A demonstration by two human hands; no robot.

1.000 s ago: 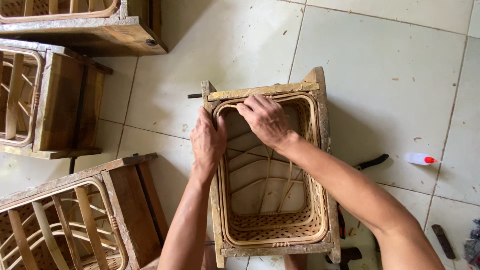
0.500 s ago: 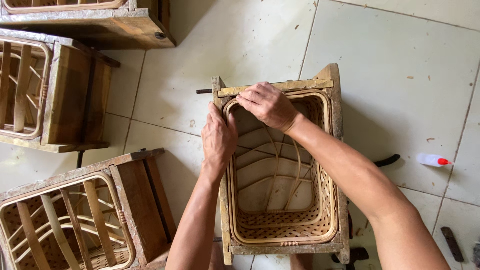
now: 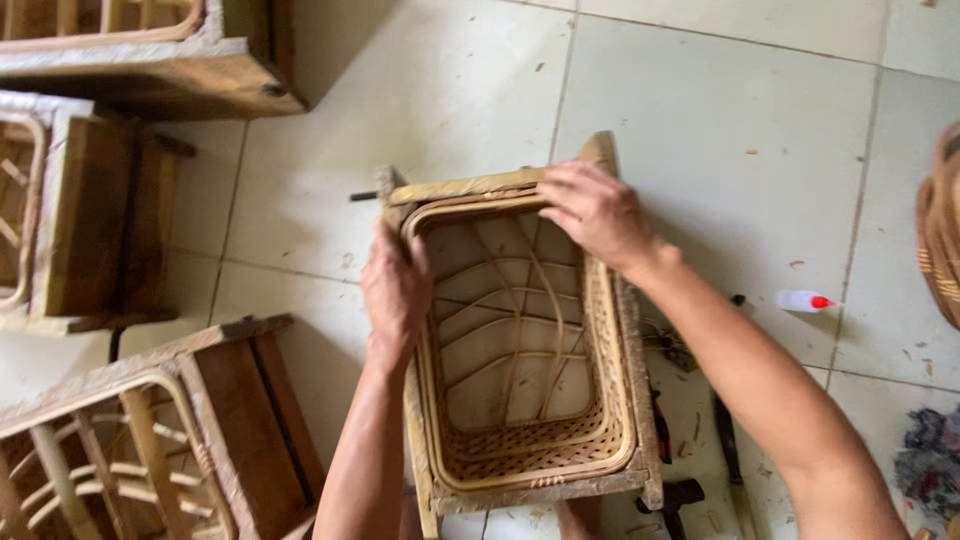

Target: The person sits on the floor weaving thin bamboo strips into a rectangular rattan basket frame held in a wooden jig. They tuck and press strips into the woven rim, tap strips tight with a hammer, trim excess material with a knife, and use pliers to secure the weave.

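A rectangular rattan basket [image 3: 520, 455] sits inside a wooden frame mould [image 3: 480, 187] on the tiled floor, seen from above. Its bottom is partly woven and bare ribs run up the inside. My left hand [image 3: 393, 290] grips the left rim of the basket and mould near the far corner. My right hand [image 3: 595, 212] presses on the far rim at the right corner, fingers curled over the rattan edge.
Three more wooden moulds with rattan frames lie to the left: top left [image 3: 150, 60], middle left [image 3: 90, 230], bottom left [image 3: 150, 440]. A small white glue bottle with a red cap [image 3: 803, 301] and dark hand tools [image 3: 725, 440] lie at the right. Another basket edge [image 3: 940, 230] shows far right.
My right hand has slid from the middle of the far rim to its right corner. My left hand stays on the left rim. The view has shifted slightly.
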